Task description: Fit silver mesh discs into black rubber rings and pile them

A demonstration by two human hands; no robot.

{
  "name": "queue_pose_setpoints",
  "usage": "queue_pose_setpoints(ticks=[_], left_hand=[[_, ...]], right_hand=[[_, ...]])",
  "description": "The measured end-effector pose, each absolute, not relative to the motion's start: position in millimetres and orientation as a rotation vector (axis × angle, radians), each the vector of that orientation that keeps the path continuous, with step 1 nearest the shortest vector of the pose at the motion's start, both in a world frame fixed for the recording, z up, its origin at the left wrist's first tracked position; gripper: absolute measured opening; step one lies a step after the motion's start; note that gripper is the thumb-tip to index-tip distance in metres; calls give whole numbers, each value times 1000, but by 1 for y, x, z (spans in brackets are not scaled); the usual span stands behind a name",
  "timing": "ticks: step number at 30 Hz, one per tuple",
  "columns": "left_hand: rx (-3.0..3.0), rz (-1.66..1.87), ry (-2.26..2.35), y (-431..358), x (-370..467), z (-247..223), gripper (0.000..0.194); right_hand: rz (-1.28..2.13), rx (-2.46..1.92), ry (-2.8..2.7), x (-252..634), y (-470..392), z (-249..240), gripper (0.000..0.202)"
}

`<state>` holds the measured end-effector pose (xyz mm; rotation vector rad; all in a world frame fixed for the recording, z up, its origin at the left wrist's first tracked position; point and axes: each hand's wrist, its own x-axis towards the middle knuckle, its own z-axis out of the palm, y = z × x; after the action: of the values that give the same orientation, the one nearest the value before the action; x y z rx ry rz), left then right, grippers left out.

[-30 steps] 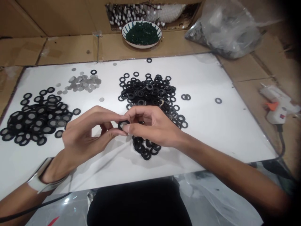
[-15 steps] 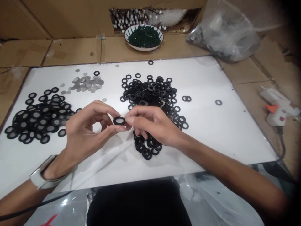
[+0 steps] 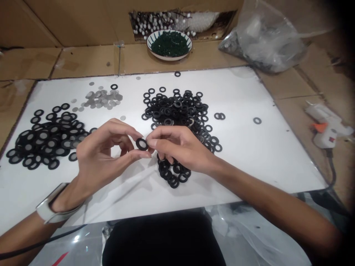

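Observation:
Between my two hands is a black rubber washer with a grey mesh disc in its centre [image 3: 141, 144]. My left hand [image 3: 107, 151] pinches it from the left, index finger above and thumb below. From the right, the thumb and index finger of my right hand [image 3: 180, 147] grip its edge. Under and behind my right hand lies a pile of plain black washers [image 3: 177, 107]. Left of my left hand is a heap of washers with grey centres [image 3: 50, 138]. Loose grey mesh discs [image 3: 104, 98] are scattered behind it.
A white board [image 3: 244, 155] covers the cardboard surface. At the back stand a plate of dark green bits [image 3: 169, 57] and a clear plastic bag [image 3: 266, 48]. A white glue gun [image 3: 324, 123] with a cord lies at the right. A few stray washers [image 3: 257, 120] lie apart.
The washer between my fingers has tilted, its face now turned more toward me. Both hands have stayed in nearly the same place.

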<state>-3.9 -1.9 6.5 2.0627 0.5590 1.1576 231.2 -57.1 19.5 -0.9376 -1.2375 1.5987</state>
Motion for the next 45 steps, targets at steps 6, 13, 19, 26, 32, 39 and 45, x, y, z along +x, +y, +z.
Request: queue_pose_setpoints(ticks=[6,13,19,26,32,39,45], left_hand=[[2088,1187,552,-3,-4,5,50],[2165,1093,497,-2,-8,6,62],[2190,1099,488,-3,-7,9,56],[2082,1073,598,-10,-4,11,42],[2031,1087,606,-9,-3,12,34],[1993,952,645,-6,-3,12,5],[1846,933,667,-6,-4,14,5]], right_hand=[[1621,-914,-1197,232,-58,20,18],[1573,-941,-1234,237,-58,23,20],[1590,-931,-1202,237,-57,28,25],[1558,-971,-1242,235,-58,21,27],[1431,-979,-1240,234,-60,18,23],[1267,-1038,-1280,230,-61,26,28],[1335,-936,-1256,231,-60,21,26]])
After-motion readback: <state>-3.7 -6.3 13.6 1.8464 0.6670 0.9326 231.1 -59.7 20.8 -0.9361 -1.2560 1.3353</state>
